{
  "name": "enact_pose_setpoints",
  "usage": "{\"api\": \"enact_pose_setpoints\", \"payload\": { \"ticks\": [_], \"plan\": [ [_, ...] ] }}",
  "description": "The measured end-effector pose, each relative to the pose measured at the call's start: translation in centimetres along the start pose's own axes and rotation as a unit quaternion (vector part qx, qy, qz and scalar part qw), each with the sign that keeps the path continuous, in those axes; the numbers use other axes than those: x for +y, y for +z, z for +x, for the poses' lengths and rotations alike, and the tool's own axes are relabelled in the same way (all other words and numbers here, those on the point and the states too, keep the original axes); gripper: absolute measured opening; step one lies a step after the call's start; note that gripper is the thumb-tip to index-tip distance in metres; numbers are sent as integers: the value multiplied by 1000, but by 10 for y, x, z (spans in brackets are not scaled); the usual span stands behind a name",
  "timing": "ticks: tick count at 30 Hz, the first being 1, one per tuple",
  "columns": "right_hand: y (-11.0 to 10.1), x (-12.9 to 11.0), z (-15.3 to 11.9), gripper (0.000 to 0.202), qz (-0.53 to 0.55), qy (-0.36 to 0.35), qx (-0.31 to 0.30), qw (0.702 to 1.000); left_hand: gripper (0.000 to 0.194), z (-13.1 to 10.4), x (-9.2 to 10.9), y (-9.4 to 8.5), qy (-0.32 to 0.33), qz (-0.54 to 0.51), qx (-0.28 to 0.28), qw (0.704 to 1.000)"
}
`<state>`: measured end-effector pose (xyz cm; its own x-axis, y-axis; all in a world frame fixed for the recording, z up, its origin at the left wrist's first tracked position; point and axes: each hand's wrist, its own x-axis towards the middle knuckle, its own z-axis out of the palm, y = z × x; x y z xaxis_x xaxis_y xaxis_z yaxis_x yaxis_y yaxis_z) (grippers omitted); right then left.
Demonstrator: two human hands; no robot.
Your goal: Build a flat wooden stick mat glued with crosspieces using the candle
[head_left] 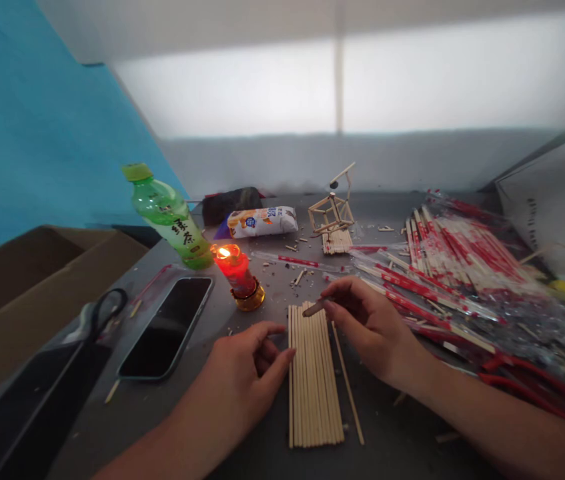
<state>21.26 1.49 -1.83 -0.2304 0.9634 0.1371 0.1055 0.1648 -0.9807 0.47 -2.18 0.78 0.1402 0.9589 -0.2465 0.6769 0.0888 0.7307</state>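
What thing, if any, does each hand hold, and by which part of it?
The right hand pinches a small grayish-brown piece by its end nearer the palm. The left hand, thumb beside the row of sticks, holds nothing visible.

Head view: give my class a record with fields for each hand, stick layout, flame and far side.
Left hand: loosely open at left edge of stick row
Right hand: pinching small brownish piece, material unclear
Stick layout: side by side; one loose stick right of the row
Flame: burning atop red candle in gold-coloured holder
Far side: stick-built frame, printed packet
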Motion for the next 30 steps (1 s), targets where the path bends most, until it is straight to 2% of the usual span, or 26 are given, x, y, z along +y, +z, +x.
{"api": "enact_pose_setpoints", "payload": {
  "ticks": [3, 6, 9, 16, 22, 30],
  "plan": [
    [0, 1, 0, 13, 1, 0, -3, 1000, 33, -2, -1, -5, 19, 24, 5, 1000],
    [0, 1, 0, 13, -5, 3, -5, 1000, 28, -6, -5, -7, 84, 83, 7, 993],
    [-1, 3, 0, 12, -9, 5, -8, 1000, 30, -12, -8, -5, 134, 130, -9, 982],
    [3, 4, -2, 12, 38, 39, -43, 998, 32, -19, -13, 4, 146, 145, -18, 978],
    [3, 3, -4, 12, 21, 40, -62, 997, 31, -19, -18, 4, 165, 150, -7, 975],
    [4, 6, -4, 8, 9, 41, -58, 997, 40, -18, -33, 1, 251, 237, 41, 938]
  ]
}}
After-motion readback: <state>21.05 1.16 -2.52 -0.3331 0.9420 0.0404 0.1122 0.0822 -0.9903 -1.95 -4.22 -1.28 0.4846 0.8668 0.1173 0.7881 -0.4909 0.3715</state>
